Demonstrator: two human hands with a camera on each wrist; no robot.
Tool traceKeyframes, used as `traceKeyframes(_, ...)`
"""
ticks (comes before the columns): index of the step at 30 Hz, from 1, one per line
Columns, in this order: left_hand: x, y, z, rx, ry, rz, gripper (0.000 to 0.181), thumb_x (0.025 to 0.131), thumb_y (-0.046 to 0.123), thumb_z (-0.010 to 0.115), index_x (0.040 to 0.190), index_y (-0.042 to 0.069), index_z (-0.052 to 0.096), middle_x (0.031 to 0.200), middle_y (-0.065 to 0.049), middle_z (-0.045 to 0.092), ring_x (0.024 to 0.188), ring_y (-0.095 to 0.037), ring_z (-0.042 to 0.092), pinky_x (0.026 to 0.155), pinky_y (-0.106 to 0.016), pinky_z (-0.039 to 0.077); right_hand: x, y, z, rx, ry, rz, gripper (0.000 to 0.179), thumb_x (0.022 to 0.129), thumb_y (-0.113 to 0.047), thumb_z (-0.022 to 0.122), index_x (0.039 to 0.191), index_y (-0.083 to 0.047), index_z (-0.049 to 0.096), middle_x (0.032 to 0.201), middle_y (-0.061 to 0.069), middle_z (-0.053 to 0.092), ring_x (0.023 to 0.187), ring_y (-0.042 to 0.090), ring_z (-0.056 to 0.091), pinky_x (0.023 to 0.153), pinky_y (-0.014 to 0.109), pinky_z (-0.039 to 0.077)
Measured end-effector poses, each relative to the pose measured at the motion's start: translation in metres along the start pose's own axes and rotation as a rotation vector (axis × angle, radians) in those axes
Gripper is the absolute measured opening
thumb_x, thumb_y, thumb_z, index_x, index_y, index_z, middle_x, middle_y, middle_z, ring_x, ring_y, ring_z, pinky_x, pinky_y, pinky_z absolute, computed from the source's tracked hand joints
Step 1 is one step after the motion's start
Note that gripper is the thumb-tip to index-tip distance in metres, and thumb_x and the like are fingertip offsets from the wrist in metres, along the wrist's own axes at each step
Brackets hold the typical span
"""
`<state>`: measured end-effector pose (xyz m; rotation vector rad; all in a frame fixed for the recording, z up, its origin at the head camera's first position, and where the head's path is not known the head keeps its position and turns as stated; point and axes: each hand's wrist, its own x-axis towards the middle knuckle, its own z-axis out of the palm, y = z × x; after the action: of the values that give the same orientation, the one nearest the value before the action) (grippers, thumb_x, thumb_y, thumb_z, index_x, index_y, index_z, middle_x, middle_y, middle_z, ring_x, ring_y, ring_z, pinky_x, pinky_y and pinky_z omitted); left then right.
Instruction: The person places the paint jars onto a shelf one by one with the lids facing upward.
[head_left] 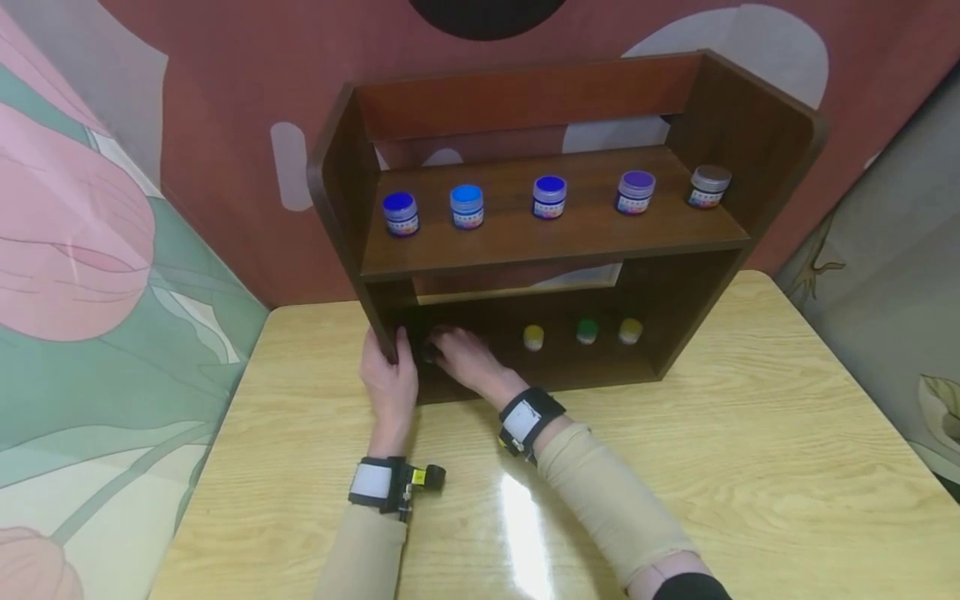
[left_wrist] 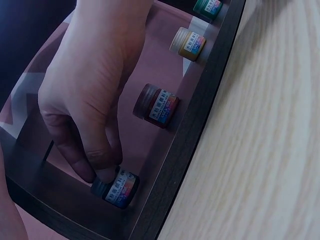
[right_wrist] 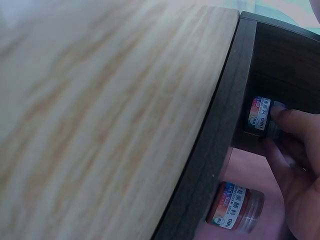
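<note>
A dark-brown two-tier shelf [head_left: 558, 242] stands on the wooden table. My left hand [head_left: 388, 379] grips its left side panel low down, thumb on the inner side and fingers outside. Inside the lower tier, at its left end, my right hand [head_left: 468, 360] pinches the lid of a dark paint jar [left_wrist: 120, 190]. That jar stands on the lower board, near the left panel. Beside it is a dark red paint jar [left_wrist: 159, 106], hidden behind the right hand in the head view. Farther right on this board stand a yellow-lidded jar [head_left: 533, 337], a green-lidded jar [head_left: 587, 332] and another yellow-lidded jar [head_left: 630, 331].
Several paint jars line the upper board, from a dark-blue-lidded jar [head_left: 401, 214] at left to a grey-brown-lidded jar [head_left: 708, 186] at right. A patterned cloth [head_left: 217, 167] hangs behind the shelf. The wooden table [head_left: 787, 467] extends in front and to both sides.
</note>
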<state>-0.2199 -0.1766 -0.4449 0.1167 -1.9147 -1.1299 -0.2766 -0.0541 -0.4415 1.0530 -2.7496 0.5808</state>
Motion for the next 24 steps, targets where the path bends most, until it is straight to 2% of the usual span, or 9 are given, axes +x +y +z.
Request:
traceKeyframes(13,-0.0006,-0.0026,0.0009,-0.003,0.012,0.006,0.03,0.098,0.019,0.061,0.119,-0.004,0.062,0.112,-0.023,0.069,0.105,-0.038,0.068,0.09,-0.052,0.053,-0.0003,-0.0028,-0.0016,-0.013,-0.025,0.024,0.023,0.091,-0.019,0.072,0.113,-0.012,0.071,0.11,0.005,0.072,0.095,0.021,0.072,0.074,0.029,0.059)
traceKeyframes(24,-0.0003,-0.001,0.0011,0.006,0.013,0.002,0.029,0.098,0.019,0.062,0.117,-0.003,0.062,0.11,-0.024,0.07,0.102,-0.039,0.068,0.088,-0.053,0.054,-0.0025,-0.0009,-0.0041,0.037,-0.007,0.004,0.03,0.091,-0.016,0.072,0.119,-0.01,0.068,0.113,0.006,0.07,0.097,0.021,0.071,0.075,0.028,0.059)
